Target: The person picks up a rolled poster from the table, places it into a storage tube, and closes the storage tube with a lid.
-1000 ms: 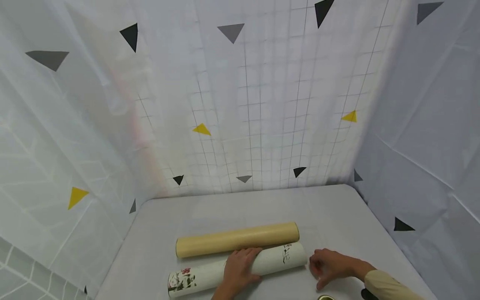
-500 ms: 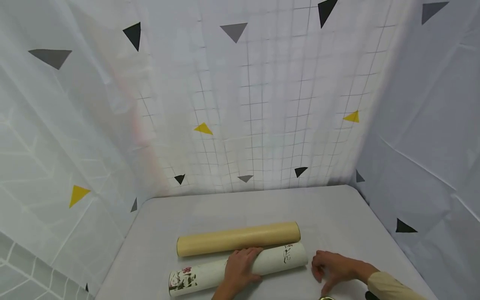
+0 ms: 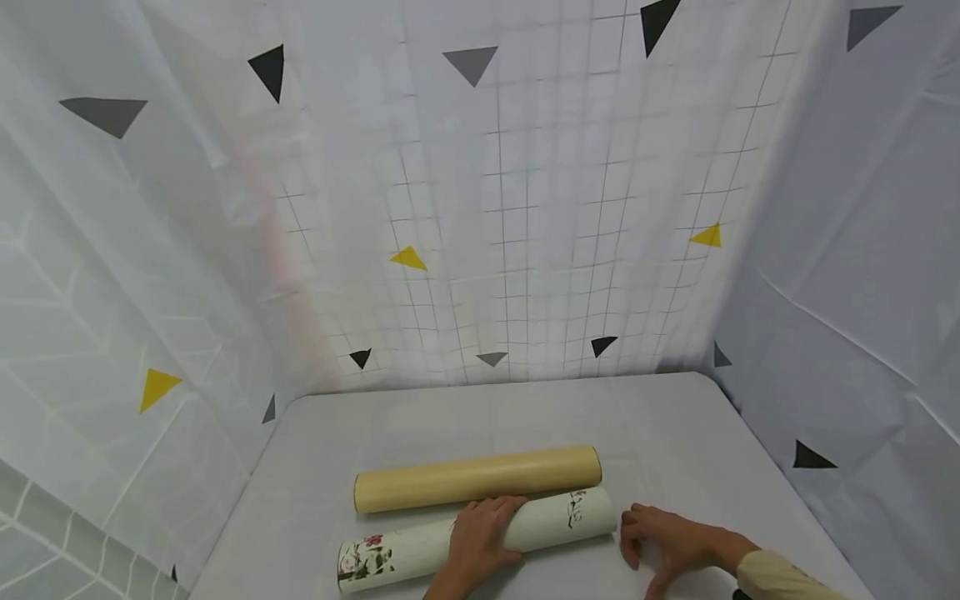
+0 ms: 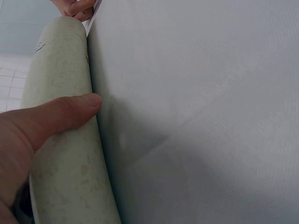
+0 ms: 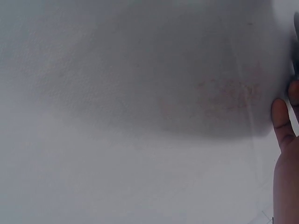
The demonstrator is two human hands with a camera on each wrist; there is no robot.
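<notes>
A white tube [image 3: 558, 518] with black brush lettering near its right end and a red-and-black floral print at its left end lies on the table. My left hand [image 3: 480, 537] grips it around the middle; in the left wrist view the thumb [image 4: 70, 112] lies across its pale, speckled surface. My right hand [image 3: 671, 537] is beside the tube's right end, fingers loosely curled and thumb spread downward, nothing showing between them. In the right wrist view only part of the right hand [image 5: 285, 154] shows at the right edge.
Just behind the white tube, and nearly parallel to it, lies a tan tube [image 3: 480, 479]. Both are on a white-covered table [image 3: 660, 417]. White sheeting [image 3: 555, 283] with black, grey and yellow triangles stands at the back and sides.
My right hand's thumb has moved down toward the frame's bottom edge. The round gold-rimmed thing seen there earlier no longer shows. My left hand keeps its grip on the white tube.
</notes>
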